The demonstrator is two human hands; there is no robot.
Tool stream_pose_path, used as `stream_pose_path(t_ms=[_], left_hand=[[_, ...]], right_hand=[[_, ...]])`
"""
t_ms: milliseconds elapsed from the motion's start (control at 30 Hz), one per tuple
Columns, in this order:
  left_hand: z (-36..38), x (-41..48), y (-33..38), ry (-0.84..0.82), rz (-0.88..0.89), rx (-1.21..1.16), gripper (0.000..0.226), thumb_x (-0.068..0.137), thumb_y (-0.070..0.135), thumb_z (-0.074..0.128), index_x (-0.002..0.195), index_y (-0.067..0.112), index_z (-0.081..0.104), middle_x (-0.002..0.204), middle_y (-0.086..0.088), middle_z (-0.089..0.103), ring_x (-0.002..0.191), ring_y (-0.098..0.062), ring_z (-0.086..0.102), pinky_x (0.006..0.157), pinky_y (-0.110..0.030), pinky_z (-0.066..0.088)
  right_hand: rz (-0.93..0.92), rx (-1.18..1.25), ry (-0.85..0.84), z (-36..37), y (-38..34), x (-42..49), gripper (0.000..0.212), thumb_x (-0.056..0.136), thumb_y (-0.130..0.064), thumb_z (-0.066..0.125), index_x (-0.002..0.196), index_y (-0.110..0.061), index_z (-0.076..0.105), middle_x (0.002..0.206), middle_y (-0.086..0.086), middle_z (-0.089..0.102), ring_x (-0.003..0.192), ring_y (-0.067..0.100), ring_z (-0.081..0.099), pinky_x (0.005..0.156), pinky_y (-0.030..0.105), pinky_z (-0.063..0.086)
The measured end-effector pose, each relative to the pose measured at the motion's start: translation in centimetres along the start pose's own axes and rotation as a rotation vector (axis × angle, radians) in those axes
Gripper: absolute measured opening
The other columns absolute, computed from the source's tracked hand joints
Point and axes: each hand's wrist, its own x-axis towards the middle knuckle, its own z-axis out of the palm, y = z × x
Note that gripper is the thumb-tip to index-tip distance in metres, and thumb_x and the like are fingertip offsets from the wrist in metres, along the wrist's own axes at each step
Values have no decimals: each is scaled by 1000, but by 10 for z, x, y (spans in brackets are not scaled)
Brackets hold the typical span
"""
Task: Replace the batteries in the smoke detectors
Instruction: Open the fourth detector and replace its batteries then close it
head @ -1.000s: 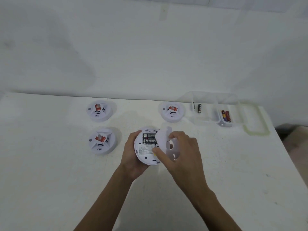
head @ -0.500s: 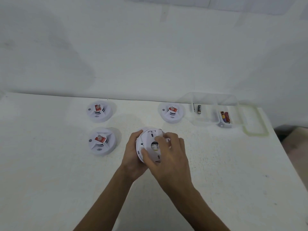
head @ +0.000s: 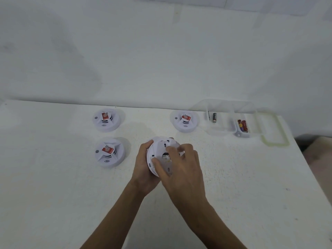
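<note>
At the centre of the table [head: 53, 194], both forearms reach forward. The left hand [head: 142, 164] cups the smoke detector [head: 161, 145] by its left rim. The right hand [head: 183, 168] grips its back face from above, thumb and fingers curled. The detector sits between both hands, back face up and tilted. The red label on the neighbouring detector [head: 109, 152] carries writing too small to read.

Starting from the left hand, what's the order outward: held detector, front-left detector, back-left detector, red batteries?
1. held detector, gripped in the left hand
2. front-left detector, just to its left
3. back-left detector, behind that
4. red batteries, far right, in the clear box
</note>
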Motion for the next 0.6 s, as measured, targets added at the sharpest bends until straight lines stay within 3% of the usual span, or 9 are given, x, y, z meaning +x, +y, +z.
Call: stream_pose_path(t_ms=[167, 300, 400, 467, 600], left_hand=[[9, -3, 1, 14, 67, 65, 39, 103, 27, 17, 96, 23, 56, 71, 7, 74, 68, -12, 71, 58, -22, 58], [13, -3, 5, -9, 48, 55, 59, 102, 32, 17, 81, 28, 73, 72, 6, 74, 68, -12, 71, 59, -23, 58], [8, -1, 1, 25, 76, 76, 47, 102, 30, 16, 93, 25, 62, 71, 8, 74, 68, -10, 71, 57, -20, 56], [3, 0, 1, 20, 63, 57, 52, 101, 32, 17, 95, 25, 68, 80, 4, 75, 78, -15, 71, 60, -22, 57], [-2, -2, 13, -75, -58, -6, 52, 95, 40, 26, 113, 13, 67, 109, -15, 69, 97, -28, 67, 75, -36, 58]], right_hand=[[50, 1, 11, 0, -4, 5, 50, 62, -61, 61, 92, -21, 69, 86, 8, 68, 68, 21, 68, 53, 30, 56], [77, 32, 25, -2, -7, 8, 48, 64, -60, 60, 91, -21, 68, 85, 8, 68, 66, 22, 68, 51, 31, 56], [67, 111, 7, -2, -5, 8, 39, 77, -55, 57, 95, -21, 63, 86, 12, 65, 69, 25, 67, 54, 35, 57], [34, 201, -14, -3, 0, 4, 38, 90, -55, 41, 102, -21, 54, 92, 13, 64, 75, 27, 67, 58, 34, 57], [45, 354, -137, -5, 11, -8, 59, 82, -64, 43, 120, -22, 60, 120, 5, 61, 102, 20, 62, 81, 28, 54]])
